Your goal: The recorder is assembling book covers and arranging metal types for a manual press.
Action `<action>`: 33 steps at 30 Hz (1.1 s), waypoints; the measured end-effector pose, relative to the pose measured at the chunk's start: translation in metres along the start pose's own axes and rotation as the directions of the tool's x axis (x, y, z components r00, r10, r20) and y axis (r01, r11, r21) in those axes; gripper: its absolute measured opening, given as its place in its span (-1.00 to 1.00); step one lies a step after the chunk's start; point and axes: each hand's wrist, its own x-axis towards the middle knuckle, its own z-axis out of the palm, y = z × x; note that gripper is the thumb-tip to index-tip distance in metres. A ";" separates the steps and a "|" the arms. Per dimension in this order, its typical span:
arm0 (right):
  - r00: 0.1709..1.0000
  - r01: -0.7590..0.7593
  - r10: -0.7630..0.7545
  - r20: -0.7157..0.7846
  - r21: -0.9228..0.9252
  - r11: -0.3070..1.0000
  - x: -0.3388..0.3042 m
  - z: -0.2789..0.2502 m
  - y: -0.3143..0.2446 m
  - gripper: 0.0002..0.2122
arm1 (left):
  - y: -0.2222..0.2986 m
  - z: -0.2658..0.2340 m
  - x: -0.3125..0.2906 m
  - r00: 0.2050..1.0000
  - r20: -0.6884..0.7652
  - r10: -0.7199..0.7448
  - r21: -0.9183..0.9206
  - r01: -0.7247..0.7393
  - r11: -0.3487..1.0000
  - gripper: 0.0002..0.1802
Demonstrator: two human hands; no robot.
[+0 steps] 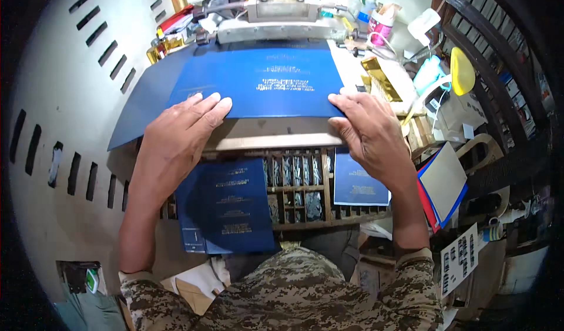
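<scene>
A large dark blue cover [258, 81] with pale printed lines lies flat on the bed of a grey metal press [276, 25]. My left hand [179, 134] lies flat, fingers together, with its fingertips on the cover's near left edge. My right hand [367, 128] presses its fingertips on the near right corner. Neither hand grips anything. Under the cover's left side a second dark blue sheet [138, 104] sticks out.
Below the press is a wooden tray of metal type [299, 184], with printed blue covers [226, 204] and another [355, 184] lying on it. A gold foil roll [382, 75], bottles [379, 22], a yellow disc [462, 69] and coloured card sheets [443, 181] crowd the right.
</scene>
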 end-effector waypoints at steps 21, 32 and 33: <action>0.960 -0.275 0.247 0.129 0.585 0.763 0.184 0.096 0.244 -0.69 | -0.003 -0.013 0.019 0.932 0.360 0.055 0.016 -0.065 0.998 -0.52; 0.915 -0.403 0.246 0.320 0.719 0.566 0.201 0.144 0.305 -0.67 | -0.004 0.020 0.089 0.808 0.574 0.135 -0.285 0.042 0.958 -0.38; 0.914 -0.405 0.212 0.346 0.736 0.543 0.191 0.154 0.308 -0.67 | 0.005 0.030 0.099 0.810 0.571 0.136 -0.260 0.021 0.965 -0.36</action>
